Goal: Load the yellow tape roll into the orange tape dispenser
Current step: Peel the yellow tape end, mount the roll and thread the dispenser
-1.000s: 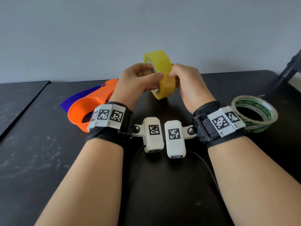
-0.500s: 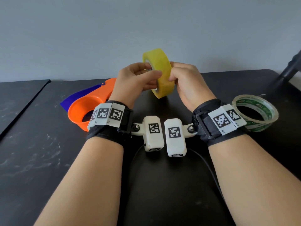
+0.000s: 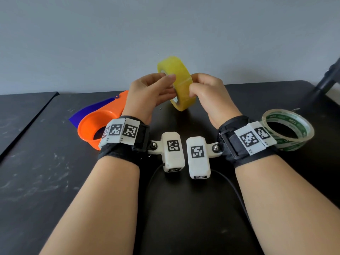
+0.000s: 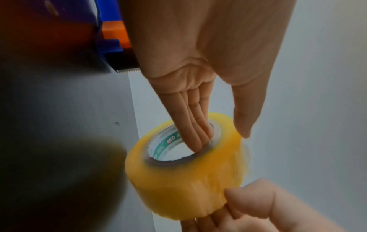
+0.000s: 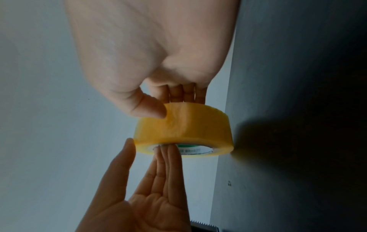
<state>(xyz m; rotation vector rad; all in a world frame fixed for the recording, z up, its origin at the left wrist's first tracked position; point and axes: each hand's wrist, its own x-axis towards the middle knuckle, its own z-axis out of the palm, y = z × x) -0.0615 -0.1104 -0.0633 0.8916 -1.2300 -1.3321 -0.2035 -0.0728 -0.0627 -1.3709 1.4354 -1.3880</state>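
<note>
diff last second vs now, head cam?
Little change. The yellow tape roll shifted slightly left and up, held off the table by both hands. The left hand has its fingers in the core and thumb outside; the right hand pinches the outer band. Nothing was let go. The orange tape dispenser and the clear tape roll lie as before.

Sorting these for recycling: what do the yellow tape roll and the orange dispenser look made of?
Yellow tape roll: glossy translucent plastic film, seemingly on a printed, probably cardboard core. Orange tape dispenser: smooth moulded plastic, uniform colour, likely rigid.
</note>
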